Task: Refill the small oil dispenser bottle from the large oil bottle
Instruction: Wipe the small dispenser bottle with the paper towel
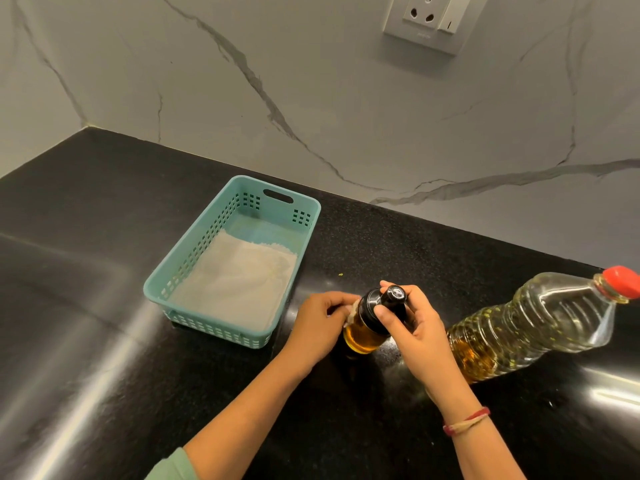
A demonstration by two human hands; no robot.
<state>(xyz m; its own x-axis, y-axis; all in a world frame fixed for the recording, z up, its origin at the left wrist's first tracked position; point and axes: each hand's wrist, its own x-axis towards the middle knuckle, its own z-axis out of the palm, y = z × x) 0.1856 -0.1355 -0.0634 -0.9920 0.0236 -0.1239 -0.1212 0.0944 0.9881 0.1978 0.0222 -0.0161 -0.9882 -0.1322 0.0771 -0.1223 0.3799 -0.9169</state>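
Note:
The small oil dispenser bottle [362, 336] stands on the black counter, its glass body holding amber oil under a black cap. My left hand [320, 325] grips the bottle's body from the left, with a bit of pale cloth or paper between fingers and glass. My right hand [414, 327] curls its fingers and thumb round the black dispenser top [389, 297]. To the right, the large clear plastic oil bottle [530, 322] with a red cap [621, 282] stands on the counter, partly filled with yellow oil.
A teal plastic basket [180, 271], lined with a white paper or cloth, sits left of the bottles. A marble backsplash with a wall socket [433, 19] rises behind the black counter [104, 306].

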